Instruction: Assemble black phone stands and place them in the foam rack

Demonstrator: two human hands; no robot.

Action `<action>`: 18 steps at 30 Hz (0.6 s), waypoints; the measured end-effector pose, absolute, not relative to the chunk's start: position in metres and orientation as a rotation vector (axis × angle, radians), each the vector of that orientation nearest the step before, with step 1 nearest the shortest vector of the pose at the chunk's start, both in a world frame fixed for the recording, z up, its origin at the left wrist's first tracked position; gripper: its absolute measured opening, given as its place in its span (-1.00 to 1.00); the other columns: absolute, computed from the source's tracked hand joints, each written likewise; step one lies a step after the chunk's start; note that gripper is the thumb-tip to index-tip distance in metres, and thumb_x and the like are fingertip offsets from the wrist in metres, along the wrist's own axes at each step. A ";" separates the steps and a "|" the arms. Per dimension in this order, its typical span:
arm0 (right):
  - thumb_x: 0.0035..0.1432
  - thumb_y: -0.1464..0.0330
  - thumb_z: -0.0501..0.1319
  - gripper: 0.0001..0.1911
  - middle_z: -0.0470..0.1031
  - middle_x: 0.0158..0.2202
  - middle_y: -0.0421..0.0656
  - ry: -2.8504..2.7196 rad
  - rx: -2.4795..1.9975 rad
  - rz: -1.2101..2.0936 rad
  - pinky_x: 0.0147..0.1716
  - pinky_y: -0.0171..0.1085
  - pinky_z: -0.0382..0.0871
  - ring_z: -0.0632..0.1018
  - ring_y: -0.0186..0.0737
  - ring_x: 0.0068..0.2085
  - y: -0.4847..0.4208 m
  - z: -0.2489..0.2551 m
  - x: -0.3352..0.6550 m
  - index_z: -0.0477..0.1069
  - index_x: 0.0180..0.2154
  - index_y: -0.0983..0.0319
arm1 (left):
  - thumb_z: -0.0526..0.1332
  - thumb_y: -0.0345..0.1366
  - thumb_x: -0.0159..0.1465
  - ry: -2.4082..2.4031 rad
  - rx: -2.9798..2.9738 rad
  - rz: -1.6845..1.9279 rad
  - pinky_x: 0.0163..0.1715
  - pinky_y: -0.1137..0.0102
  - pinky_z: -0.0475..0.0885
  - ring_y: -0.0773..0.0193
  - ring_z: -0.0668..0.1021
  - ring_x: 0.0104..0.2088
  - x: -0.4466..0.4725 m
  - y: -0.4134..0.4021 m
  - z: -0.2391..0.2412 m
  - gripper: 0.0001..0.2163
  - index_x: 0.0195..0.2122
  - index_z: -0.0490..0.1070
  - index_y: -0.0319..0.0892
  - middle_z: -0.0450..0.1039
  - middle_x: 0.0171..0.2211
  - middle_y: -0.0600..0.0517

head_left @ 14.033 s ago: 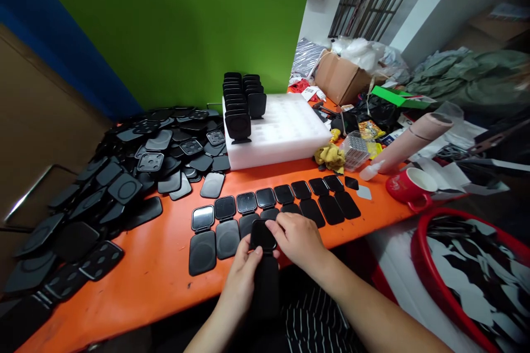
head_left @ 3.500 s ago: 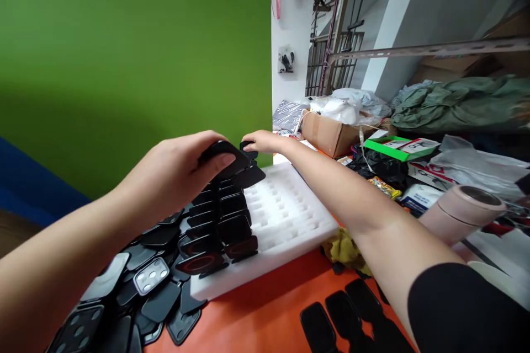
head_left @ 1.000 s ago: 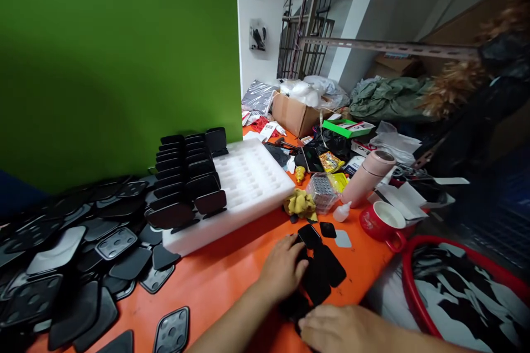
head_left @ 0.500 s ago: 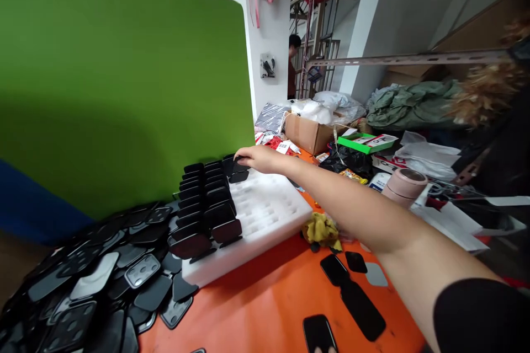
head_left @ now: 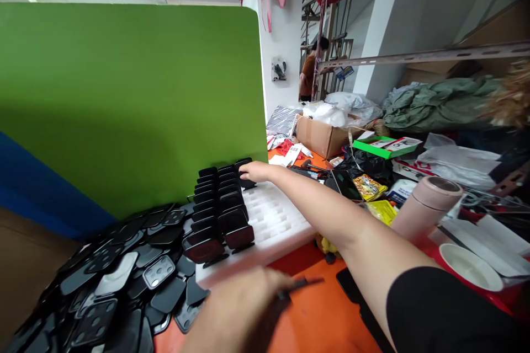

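My right hand (head_left: 257, 171) reaches to the far end of a white foam block (head_left: 271, 210). Its fingers are closed on the top of a thin black plate (head_left: 247, 183) standing there. Beside it, rows of similar black plates (head_left: 232, 210) stand upright in the foam's slots. Low in front, my left hand (head_left: 236, 311) is smeared by motion. A dark flat plate (head_left: 269, 317) juts from its fingers, seen nearly edge-on.
Loose black plates (head_left: 165, 292) lie heaped at the left. A green panel (head_left: 136, 105) rises behind the foam. To the right are a pink bottle (head_left: 430, 207), a white bowl (head_left: 470, 266), a green tray (head_left: 385, 146) and a carton (head_left: 321, 137). A person (head_left: 308, 71) stands far back.
My left hand has risen from the bottom edge, lifting a black plate off the orange table. My right hand stays at the foam's far end. The view has shifted.
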State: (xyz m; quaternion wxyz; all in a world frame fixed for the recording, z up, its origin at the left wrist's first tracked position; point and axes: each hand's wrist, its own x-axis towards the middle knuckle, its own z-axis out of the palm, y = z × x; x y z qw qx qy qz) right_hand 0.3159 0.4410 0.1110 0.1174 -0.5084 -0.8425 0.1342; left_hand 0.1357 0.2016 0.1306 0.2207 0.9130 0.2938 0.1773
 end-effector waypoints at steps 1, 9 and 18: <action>0.06 0.35 0.17 -0.77 0.48 -0.18 -0.06 -2.435 -1.498 0.388 -0.29 -0.32 0.27 0.47 -0.14 -0.20 0.437 0.111 0.318 0.42 -0.20 0.24 | -0.05 -0.23 0.30 0.877 2.514 0.558 -0.40 0.42 0.42 0.26 0.51 -0.32 0.134 0.220 0.147 -0.77 -0.14 0.36 -0.01 0.46 -0.30 0.08; 0.06 0.53 0.02 -0.50 0.42 -0.09 -0.14 -2.185 -1.208 0.685 -0.39 -0.41 0.34 0.47 -0.33 -0.23 0.376 0.129 0.365 0.14 0.08 0.18 | -0.05 -0.20 0.27 1.275 2.824 0.760 -0.43 0.48 0.27 0.30 0.45 -0.39 0.165 0.361 0.193 -0.77 -0.20 0.29 -0.17 0.41 -0.35 0.07; 0.15 0.39 0.01 -0.84 0.42 -0.44 -0.23 -1.878 -1.330 0.708 -0.48 -0.40 0.31 0.45 -0.35 -0.47 0.407 0.062 0.337 0.32 -0.26 0.24 | -0.03 -0.28 0.26 1.424 3.002 0.597 -0.31 0.41 0.29 0.23 0.47 -0.27 0.171 0.388 0.163 -0.76 -0.08 0.28 -0.12 0.37 -0.17 0.00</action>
